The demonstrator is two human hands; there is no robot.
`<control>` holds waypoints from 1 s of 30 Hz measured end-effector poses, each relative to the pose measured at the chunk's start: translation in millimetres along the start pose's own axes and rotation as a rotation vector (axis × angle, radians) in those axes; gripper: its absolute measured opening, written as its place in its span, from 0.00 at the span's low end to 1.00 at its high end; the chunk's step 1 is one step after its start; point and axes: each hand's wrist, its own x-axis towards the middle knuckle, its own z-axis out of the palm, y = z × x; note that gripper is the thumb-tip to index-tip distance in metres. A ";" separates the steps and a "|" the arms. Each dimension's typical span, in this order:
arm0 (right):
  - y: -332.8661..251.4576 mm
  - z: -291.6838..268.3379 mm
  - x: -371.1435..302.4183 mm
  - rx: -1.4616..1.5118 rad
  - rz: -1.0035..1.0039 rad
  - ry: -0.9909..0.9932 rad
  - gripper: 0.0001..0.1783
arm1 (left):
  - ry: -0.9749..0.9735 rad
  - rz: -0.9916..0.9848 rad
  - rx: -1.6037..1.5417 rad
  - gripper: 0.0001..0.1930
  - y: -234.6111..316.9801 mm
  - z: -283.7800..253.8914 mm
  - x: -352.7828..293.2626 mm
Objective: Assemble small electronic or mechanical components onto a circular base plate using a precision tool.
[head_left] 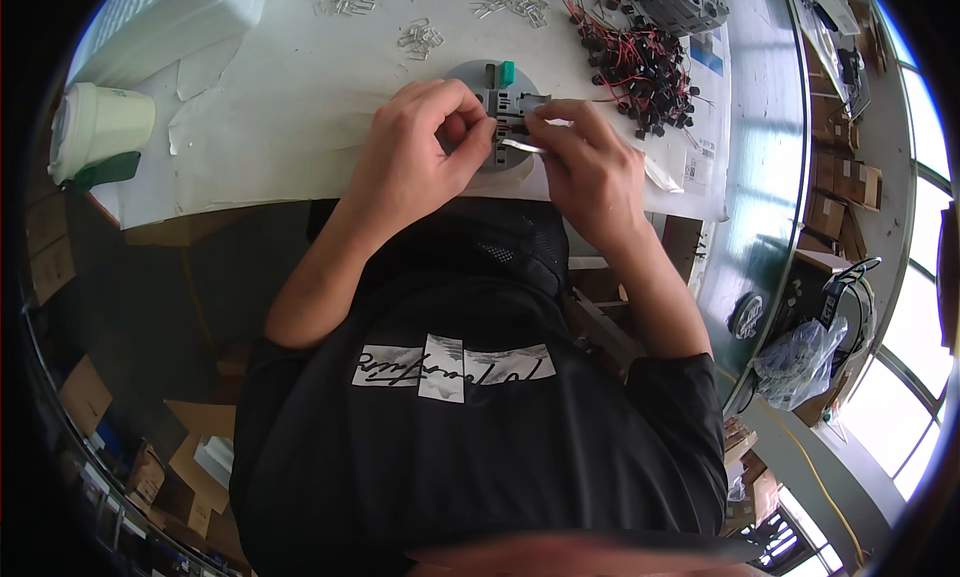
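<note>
A small grey plastic housing (505, 103) with a green block (507, 73) at its far end rests on a round grey disc (470, 74) near the table's front edge. My left hand (422, 142) is closed, thumb and forefinger pinched at the left side of the housing; what lies between the fingertips is hidden. My right hand (592, 162) is closed around a slim silver metal tool (522, 146), whose kind I cannot make out. Its tip crosses the near part of the housing, close to my left fingertips.
Loose silver metal clips (420, 39) lie in several piles behind the disc. At the back right sits a heap of black parts with red wires (640, 72), beside stacked grey housings (685, 2). A pale tub (105, 127) and a white container (170, 22) stand on the left.
</note>
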 end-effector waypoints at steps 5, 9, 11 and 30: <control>-20.6 9.5 -17.1 -0.256 -0.028 -0.103 0.16 | -0.018 0.036 0.018 0.07 -3.7 -4.2 -0.9; -22.2 3.6 -15.3 -0.229 -0.017 -0.168 0.18 | -0.196 -0.216 -0.161 0.18 -3.6 -19.8 2.2; -14.2 1.4 -12.3 -0.190 -0.007 -0.177 0.19 | -0.133 0.091 0.216 0.31 4.2 -24.8 14.3; 25.1 -35.0 -2.3 0.377 0.314 -0.136 0.19 | 0.054 0.204 0.139 0.54 -1.8 7.3 -13.7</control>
